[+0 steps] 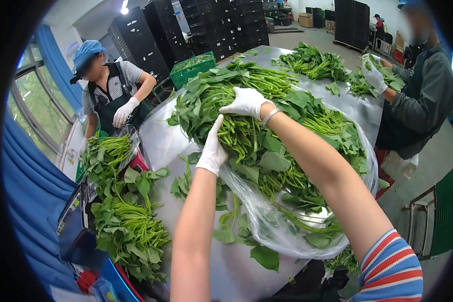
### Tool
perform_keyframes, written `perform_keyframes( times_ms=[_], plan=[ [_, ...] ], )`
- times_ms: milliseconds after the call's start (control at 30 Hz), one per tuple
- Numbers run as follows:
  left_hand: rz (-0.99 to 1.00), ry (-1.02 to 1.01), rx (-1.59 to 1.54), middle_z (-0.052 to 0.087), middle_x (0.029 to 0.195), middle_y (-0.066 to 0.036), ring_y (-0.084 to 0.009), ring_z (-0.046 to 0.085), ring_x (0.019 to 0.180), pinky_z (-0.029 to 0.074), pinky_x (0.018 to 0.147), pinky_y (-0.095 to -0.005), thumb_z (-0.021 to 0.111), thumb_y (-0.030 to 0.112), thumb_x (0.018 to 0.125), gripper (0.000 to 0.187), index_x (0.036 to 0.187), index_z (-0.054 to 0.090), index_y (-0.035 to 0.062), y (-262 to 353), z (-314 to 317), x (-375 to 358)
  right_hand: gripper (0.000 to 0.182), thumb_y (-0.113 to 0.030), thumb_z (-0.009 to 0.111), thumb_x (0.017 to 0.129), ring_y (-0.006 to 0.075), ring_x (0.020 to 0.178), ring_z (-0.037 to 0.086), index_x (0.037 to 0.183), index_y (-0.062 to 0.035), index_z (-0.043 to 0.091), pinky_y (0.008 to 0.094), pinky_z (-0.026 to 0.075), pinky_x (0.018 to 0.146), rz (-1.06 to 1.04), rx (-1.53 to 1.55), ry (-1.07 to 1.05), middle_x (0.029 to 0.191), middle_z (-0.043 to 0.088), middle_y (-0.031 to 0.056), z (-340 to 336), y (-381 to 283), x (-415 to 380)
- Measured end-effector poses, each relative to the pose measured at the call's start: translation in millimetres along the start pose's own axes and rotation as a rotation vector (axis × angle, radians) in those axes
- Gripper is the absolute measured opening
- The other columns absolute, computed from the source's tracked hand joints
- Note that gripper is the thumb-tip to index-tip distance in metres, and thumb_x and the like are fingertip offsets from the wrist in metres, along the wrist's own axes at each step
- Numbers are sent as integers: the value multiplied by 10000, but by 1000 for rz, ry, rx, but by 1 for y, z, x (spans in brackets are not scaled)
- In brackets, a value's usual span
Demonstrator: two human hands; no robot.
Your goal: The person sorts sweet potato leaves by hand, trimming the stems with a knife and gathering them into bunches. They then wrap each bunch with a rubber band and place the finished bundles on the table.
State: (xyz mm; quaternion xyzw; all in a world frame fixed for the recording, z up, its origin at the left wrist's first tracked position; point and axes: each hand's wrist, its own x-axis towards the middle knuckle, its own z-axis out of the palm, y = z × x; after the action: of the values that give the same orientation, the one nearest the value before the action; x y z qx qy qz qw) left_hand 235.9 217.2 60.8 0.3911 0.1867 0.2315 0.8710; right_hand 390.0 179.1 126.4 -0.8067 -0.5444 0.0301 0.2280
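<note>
A big heap of leafy green stems [307, 121] lies on the metal table [161, 146], partly inside a clear plastic bag [272, 236]. My left hand [213, 151], in a white glove, touches the near left side of the heap, its fingers pointing up and the thumb side against the stems. On top of the heap, my right hand [246, 103], gloved too, lies over a bundle of stems with its fingers curved round them. The two hands are close together but apart, with part of the bundle between them.
Bundled greens [136, 226] lie at the left near edge. A person [110, 95] stands at the left by more greens; another person [412, 90] at the right handles greens. A green crate [192, 70] stands at the far edge, beside stacked black crates [206, 30].
</note>
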Motion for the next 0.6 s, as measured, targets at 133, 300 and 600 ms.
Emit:
perform_keyframes(
  times_ms=[133,300,600],
  plan=[
    [18,11,1,619,1086,-88,-246,593,973,464,875,-422,586,404,840,441,1134,570,75,4,6,-13,799,-571,644,633,335,977,607,1116,57,536,352,480,847,-92,54,55,1054,610,248,-18,-16,-26],
    [77,25,3,643,1010,-64,-227,611,921,480,840,-400,570,323,846,330,1064,594,77,8,21,-33,862,-501,658,677,324,1027,586,1272,79,426,338,447,899,-58,215,108,1098,596,247,-30,-19,-64],
    [82,122,147,646,976,-67,-204,610,870,469,803,-363,572,265,825,289,1039,596,74,-3,31,-89,843,-587,589,652,317,980,603,1221,25,481,353,454,875,50,360,18,1068,613,229,-20,-26,-120]
  ],
)
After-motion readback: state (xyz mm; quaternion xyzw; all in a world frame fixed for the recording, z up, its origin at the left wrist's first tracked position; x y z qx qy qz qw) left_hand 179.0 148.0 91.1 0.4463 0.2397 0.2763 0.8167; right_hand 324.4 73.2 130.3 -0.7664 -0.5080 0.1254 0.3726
